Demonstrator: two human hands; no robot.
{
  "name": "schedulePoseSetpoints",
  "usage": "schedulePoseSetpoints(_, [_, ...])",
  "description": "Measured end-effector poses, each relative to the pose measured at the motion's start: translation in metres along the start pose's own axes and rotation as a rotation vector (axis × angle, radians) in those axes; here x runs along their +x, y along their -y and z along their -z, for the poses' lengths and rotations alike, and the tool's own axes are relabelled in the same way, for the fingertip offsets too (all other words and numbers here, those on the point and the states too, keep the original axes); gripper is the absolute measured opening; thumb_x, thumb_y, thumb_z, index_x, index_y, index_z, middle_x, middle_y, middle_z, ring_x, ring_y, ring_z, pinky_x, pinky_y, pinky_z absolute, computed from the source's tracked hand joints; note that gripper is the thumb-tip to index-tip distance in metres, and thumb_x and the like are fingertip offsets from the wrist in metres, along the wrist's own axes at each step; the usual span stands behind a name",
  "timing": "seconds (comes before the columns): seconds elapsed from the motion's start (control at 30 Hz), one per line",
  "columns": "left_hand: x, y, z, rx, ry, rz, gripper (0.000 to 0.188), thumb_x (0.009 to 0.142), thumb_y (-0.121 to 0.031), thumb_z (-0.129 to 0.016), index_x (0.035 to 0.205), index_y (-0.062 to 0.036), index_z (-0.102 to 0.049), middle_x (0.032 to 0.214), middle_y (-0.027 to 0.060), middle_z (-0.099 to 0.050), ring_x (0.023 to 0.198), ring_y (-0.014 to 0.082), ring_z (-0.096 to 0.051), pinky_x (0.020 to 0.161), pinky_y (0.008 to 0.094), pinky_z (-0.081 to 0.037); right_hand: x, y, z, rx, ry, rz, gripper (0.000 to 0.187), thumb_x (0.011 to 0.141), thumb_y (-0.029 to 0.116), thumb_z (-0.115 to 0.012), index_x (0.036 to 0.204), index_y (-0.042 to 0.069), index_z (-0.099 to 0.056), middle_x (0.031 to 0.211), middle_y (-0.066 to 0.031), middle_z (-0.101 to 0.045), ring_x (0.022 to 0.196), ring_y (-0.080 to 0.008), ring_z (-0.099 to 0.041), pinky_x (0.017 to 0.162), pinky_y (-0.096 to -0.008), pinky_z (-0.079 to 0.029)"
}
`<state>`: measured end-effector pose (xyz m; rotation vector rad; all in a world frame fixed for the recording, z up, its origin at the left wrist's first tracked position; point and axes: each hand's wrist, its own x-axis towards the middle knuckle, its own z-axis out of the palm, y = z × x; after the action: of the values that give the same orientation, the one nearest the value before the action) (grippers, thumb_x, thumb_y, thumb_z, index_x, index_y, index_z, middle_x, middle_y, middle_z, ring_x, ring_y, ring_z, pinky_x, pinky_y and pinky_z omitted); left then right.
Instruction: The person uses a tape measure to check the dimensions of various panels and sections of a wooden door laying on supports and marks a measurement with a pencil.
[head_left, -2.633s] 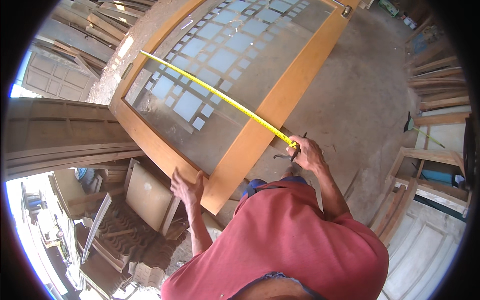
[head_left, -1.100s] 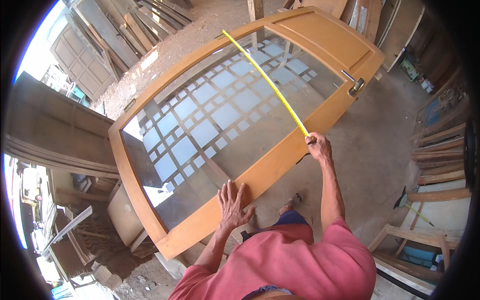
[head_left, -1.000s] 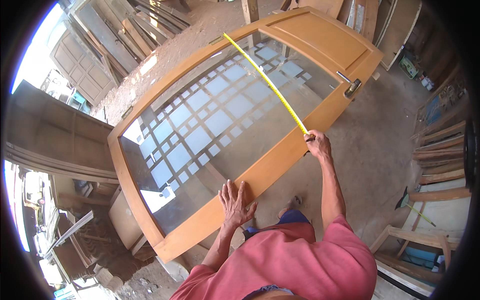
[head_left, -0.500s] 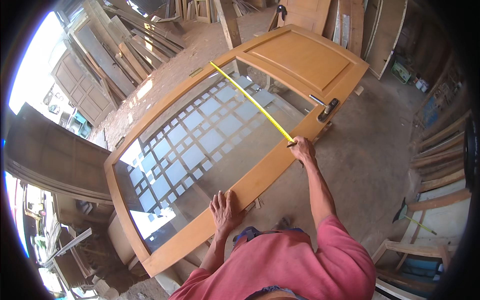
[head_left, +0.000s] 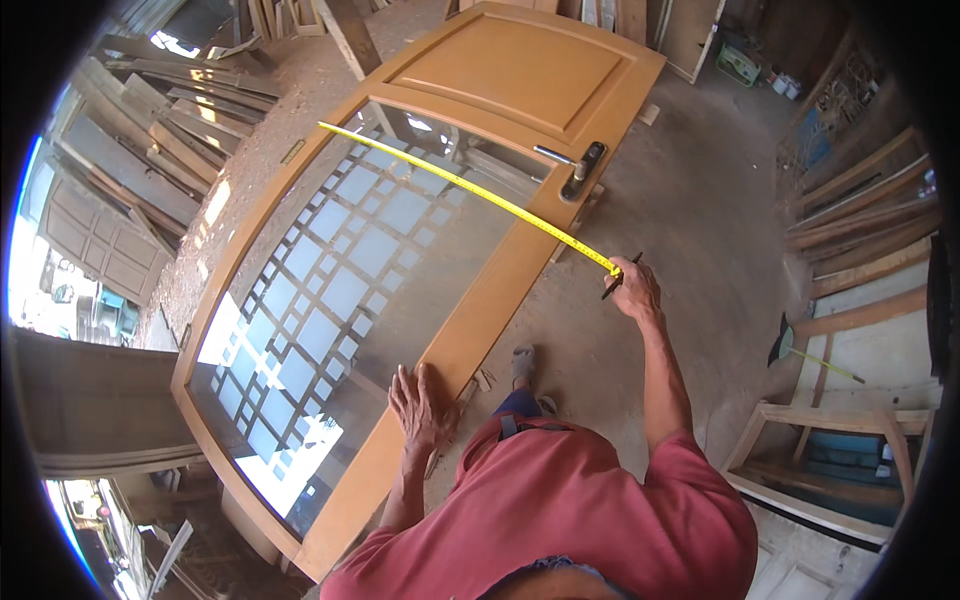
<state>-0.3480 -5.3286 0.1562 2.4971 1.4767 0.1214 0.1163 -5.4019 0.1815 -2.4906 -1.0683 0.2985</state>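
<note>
A wooden door (head_left: pixel 485 312) with a patterned glass pane (head_left: pixel 345 285) lies flat before me. My left hand (head_left: pixel 418 408) rests on its near stile, fingers spread. Stretched across the door is a yellow tape measure (head_left: pixel 470 184), its far end at the opposite stile. Beyond the door's near edge, my right hand (head_left: pixel 637 290) is closed around the near end of the tape. A dark, thin, pen-like stick (head_left: pixel 609 290) also pokes out of that hand. The tape's case is not visible. Near the tape, a lever handle (head_left: pixel 583 172) is fixed to the door.
Planks and boards (head_left: pixel 150 130) lean at the far left beside a panelled door (head_left: pixel 105 235). A dark curved stack of sheets (head_left: pixel 100 400) stands left of the door. Timber frames (head_left: pixel 840 420) line the right side. My foot (head_left: pixel 523 365) is on the floor near the door.
My right hand has moved right, off the door's near stile and past its edge, with more tape stretched out. My left hand stays on the stile. The whole view has shifted.
</note>
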Motion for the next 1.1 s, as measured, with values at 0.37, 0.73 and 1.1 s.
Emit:
schedulePoseSetpoints(0.37, [0.183,-0.132,-0.033,-0.179,-0.041,-0.325,0.095,0.076,-0.035,-0.077,0.157,-0.0083,-0.034,0.16,0.0314,-0.027,0.146,0.0506,-0.028,0.119,0.0616,-0.024,0.017,-0.012,0.024,0.027,0.163,-0.072,0.042,0.088,0.026,-0.075,0.129,0.016,-0.068,0.114,-0.0156,-0.072,0.11,-0.0357,-0.066,0.094,-0.0471,-0.054])
schedulePoseSetpoints(0.73, [0.246,-0.172,-0.037,-0.208,0.02,-0.441,0.096,0.075,-0.033,-0.079,0.157,-0.0104,-0.035,0.16,0.0309,-0.027,0.145,0.0501,-0.028,0.118,0.0607,-0.026,0.023,-0.017,0.024,0.097,0.187,-0.022,0.043,0.085,0.024,-0.076,0.125,0.01,-0.068,0.106,-0.0164,-0.074,0.102,-0.0368,-0.068,0.09,-0.0458,-0.054])
schedulePoseSetpoints(1.1, [0.249,-0.177,-0.045,-0.363,0.008,-0.344,0.092,0.075,-0.029,-0.078,0.153,-0.0056,-0.036,0.157,0.0277,-0.032,0.144,0.0489,-0.03,0.117,0.059,-0.028,0.053,-0.041,0.004,0.446,0.413,0.229,0.041,0.089,0.022,-0.07,0.125,0.003,-0.068,0.097,-0.0186,-0.074,0.089,-0.0326,-0.073,0.078,-0.0402,-0.056])
